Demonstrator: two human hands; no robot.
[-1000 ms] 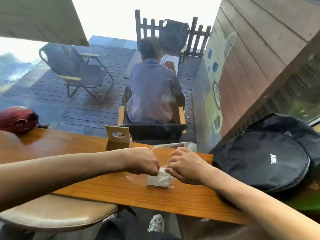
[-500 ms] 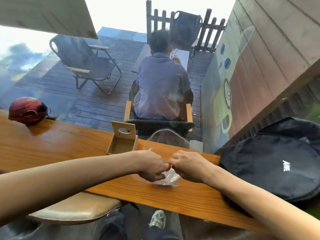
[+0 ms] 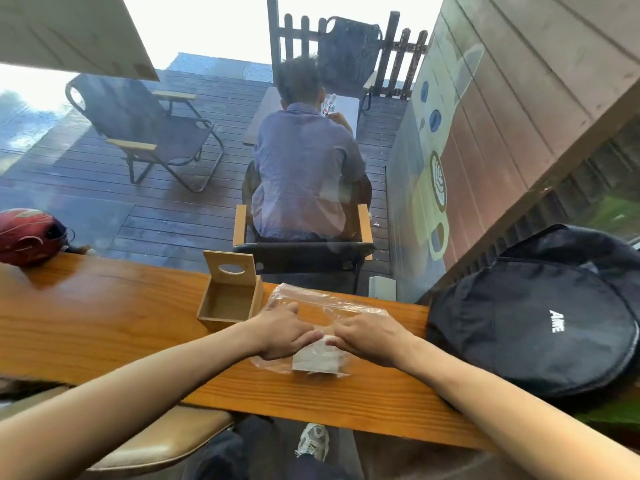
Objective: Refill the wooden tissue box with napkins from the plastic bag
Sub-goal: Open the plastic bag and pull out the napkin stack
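Here you had both hands on the plastic bag (image 3: 311, 308) at the near middle of the table (image 3: 104, 323): left hand (image 3: 284, 332) and right hand (image 3: 370, 337) each pinched the film over the napkins (image 3: 317, 356) inside. The wooden box (image 3: 230, 299), lid up and empty, stood just left of the bag. Best practice was to spread the mouth wide, then grip the whole stack squarely so it slid out unruffled.

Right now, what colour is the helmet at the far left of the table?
The helmet is dark red with faint pale markings, seen in the head view.
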